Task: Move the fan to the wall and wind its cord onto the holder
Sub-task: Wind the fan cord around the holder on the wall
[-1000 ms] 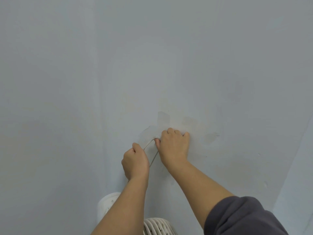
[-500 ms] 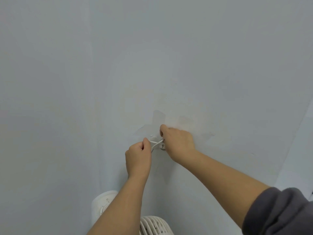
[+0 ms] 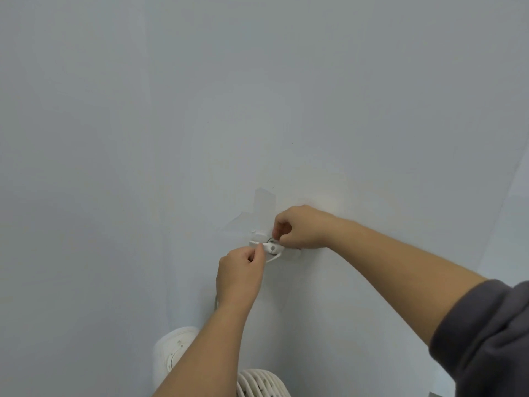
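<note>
A white fan (image 3: 174, 351) stands against the pale wall at the bottom of the view, with its ribbed grille (image 3: 262, 383) beside my left forearm. Above it a small white cord holder (image 3: 272, 248) is fixed to the wall. A thin white cord (image 3: 272, 257) loops under the holder. My left hand (image 3: 240, 275) pinches the cord just left of the holder. My right hand (image 3: 300, 226) is closed at the holder's right side, fingertips on the cord there. A short length of cord (image 3: 215, 302) hangs left of my left wrist.
The pale blue wall (image 3: 257, 110) fills the view, with patched marks (image 3: 264, 202) above the holder. A wall corner runs down at the left, and a lighter surface (image 3: 512, 219) shows at the right edge.
Both hands have dropped lower on the wall. The holder, hidden behind my right hand before, now shows between the hands with cord looped around it.
</note>
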A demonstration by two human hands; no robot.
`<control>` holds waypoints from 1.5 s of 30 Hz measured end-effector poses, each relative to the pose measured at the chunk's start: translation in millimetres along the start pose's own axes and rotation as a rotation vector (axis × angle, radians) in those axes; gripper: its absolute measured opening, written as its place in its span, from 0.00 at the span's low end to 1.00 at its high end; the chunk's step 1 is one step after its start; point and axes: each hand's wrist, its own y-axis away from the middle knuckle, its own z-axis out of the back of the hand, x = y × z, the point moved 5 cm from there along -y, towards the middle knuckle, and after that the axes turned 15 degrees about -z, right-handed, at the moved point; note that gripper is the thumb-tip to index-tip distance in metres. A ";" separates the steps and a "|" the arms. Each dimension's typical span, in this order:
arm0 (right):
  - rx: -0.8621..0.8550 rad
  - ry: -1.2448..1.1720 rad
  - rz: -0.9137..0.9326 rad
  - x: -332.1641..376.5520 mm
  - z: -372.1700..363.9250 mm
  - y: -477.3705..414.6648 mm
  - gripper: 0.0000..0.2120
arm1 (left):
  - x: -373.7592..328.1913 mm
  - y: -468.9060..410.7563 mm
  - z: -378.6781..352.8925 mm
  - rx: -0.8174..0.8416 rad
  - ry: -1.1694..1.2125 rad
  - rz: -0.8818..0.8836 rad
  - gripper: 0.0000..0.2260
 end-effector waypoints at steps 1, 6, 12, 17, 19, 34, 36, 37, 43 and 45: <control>0.003 0.023 0.027 0.0 0.0 0.1 0.08 | -0.5 0.4 -3.0 0.023 -0.007 -0.013 0.25; -0.007 0.112 0.118 -3.0 -1.0 3.5 0.10 | -1.5 4.2 -25.9 0.221 0.126 -0.015 0.20; -0.138 0.282 0.244 -8.3 -9.3 7.7 0.09 | -6.4 15.1 -44.0 0.547 0.329 -0.020 0.10; -0.314 0.495 0.396 -5.0 -9.2 17.2 0.10 | -7.8 14.8 -53.1 0.552 0.325 -0.004 0.07; -0.367 0.548 0.444 -2.5 -5.0 23.5 0.09 | -7.0 14.5 -56.2 0.536 0.314 0.021 0.07; -0.446 0.586 0.368 -3.3 -1.9 24.9 0.12 | 9.7 19.8 -60.2 0.543 0.190 0.313 0.15; -0.463 0.583 0.368 -3.3 -3.5 24.4 0.11 | 11.0 18.1 -58.7 0.544 0.165 0.327 0.15; -0.466 0.581 0.368 -4.0 -4.6 23.9 0.11 | 12.0 17.2 -58.6 0.547 0.146 0.334 0.15; -0.463 0.578 0.361 -4.1 -5.3 24.1 0.11 | 22.0 15.0 -56.9 0.573 -0.014 0.408 0.17; -0.458 0.580 0.356 -4.0 -5.2 24.8 0.11 | 25.1 14.2 -54.3 0.572 -0.056 0.424 0.18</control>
